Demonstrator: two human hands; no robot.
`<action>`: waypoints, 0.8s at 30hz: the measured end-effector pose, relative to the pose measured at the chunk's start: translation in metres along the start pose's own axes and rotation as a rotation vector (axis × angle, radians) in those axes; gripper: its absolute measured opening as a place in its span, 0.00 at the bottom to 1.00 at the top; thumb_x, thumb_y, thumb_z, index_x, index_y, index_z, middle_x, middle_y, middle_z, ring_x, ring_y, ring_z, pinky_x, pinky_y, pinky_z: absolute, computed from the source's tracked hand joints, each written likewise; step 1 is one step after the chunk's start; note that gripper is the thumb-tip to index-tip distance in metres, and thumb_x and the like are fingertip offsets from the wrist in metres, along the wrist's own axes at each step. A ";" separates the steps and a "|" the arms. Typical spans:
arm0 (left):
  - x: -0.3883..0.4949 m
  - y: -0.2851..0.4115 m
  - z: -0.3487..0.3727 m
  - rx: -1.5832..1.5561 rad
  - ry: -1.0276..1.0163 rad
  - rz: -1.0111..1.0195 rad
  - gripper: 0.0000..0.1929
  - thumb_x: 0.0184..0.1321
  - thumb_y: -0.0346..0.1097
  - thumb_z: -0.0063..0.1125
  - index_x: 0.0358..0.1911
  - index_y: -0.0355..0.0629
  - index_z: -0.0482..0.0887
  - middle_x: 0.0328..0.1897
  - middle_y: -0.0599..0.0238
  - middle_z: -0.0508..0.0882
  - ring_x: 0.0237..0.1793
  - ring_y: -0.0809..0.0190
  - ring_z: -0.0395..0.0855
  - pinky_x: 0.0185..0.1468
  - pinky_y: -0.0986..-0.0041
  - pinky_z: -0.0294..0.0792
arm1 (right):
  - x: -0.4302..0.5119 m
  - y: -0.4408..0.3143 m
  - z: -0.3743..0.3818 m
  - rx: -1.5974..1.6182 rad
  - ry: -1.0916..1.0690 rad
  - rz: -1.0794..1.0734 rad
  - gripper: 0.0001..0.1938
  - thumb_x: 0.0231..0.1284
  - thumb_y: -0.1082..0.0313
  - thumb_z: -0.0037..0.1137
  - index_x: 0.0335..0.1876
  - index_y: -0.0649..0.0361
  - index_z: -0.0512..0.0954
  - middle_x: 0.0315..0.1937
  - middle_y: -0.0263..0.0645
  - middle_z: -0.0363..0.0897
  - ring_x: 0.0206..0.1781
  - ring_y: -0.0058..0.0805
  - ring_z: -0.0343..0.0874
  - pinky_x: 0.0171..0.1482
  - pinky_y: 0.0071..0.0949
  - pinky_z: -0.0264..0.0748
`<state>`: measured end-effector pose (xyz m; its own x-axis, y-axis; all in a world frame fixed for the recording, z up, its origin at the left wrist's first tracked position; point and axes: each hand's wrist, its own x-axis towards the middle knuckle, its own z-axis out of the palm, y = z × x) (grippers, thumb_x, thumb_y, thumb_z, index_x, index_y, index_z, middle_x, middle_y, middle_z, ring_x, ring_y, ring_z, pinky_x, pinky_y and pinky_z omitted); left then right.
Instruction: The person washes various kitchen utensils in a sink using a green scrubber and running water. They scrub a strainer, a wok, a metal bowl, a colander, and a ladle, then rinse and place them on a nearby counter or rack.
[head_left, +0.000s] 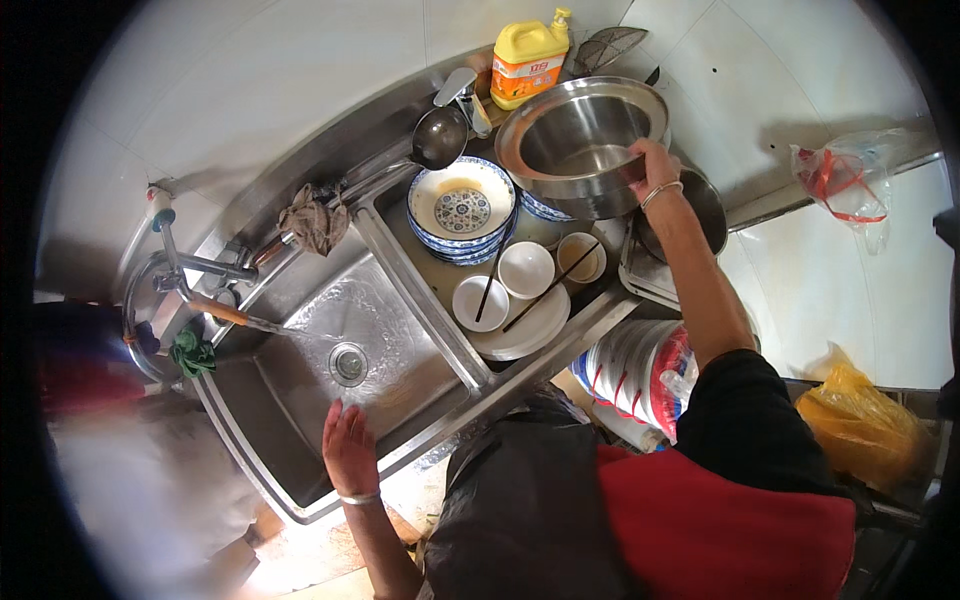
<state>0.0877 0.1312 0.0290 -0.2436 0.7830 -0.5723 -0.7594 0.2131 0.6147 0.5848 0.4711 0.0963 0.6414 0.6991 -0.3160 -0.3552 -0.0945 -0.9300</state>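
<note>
My right hand (654, 171) grips the near rim of a large stainless steel basin (592, 146), which is tilted so its inside shows above the right sink bowl (442, 281). Nothing is held in my left hand (350, 444), which hangs over the front edge of the left sink bowl (300, 420). Water runs from an orange-sleeved faucet spout (217, 309) toward the drain (349, 364). In the right bowl are stacked blue-patterned bowls (462, 206), small white bowls (526, 268), chopsticks (551, 287) and white plates (525, 330).
A ladle (440, 139), a brown rag (315, 220) and a yellow detergent jug (529, 60) line the back ledge. A metal pot (694, 214) and tray (641, 262) sit to the right. A green cloth (193, 351) hangs at left. Plastic bags (859, 431) lie at right.
</note>
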 end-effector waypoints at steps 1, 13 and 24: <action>0.007 0.003 0.013 0.061 -0.009 -0.018 0.19 0.65 0.35 0.55 0.60 0.44 0.75 0.50 0.63 0.83 0.49 0.62 0.80 0.48 0.73 0.71 | -0.006 -0.010 0.001 -0.031 0.023 -0.002 0.11 0.44 0.71 0.61 0.34 0.62 0.72 0.24 0.39 0.72 0.23 0.32 0.72 0.21 0.32 0.67; 0.008 0.025 -0.031 0.100 0.075 -0.140 0.16 0.66 0.34 0.52 0.57 0.43 0.76 0.48 0.59 0.84 0.46 0.62 0.82 0.45 0.73 0.72 | -0.154 -0.071 -0.048 -0.371 -0.642 -0.312 0.03 0.53 0.68 0.57 0.31 0.57 0.78 0.28 0.30 0.74 0.31 0.20 0.72 0.38 0.23 0.71; -0.007 0.075 -0.112 -0.175 0.053 0.013 0.24 0.68 0.53 0.48 0.55 0.38 0.76 0.58 0.55 0.80 0.56 0.53 0.79 0.58 0.57 0.74 | -0.352 0.154 0.138 -0.574 -1.204 0.688 0.05 0.48 0.68 0.57 0.21 0.52 0.74 0.23 0.27 0.72 0.26 0.22 0.70 0.35 0.29 0.69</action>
<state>-0.0349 0.0763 0.0181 -0.2823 0.7518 -0.5958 -0.8480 0.0948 0.5214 0.2105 0.3081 0.0906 -0.5647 0.5254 -0.6364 0.1442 -0.6965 -0.7029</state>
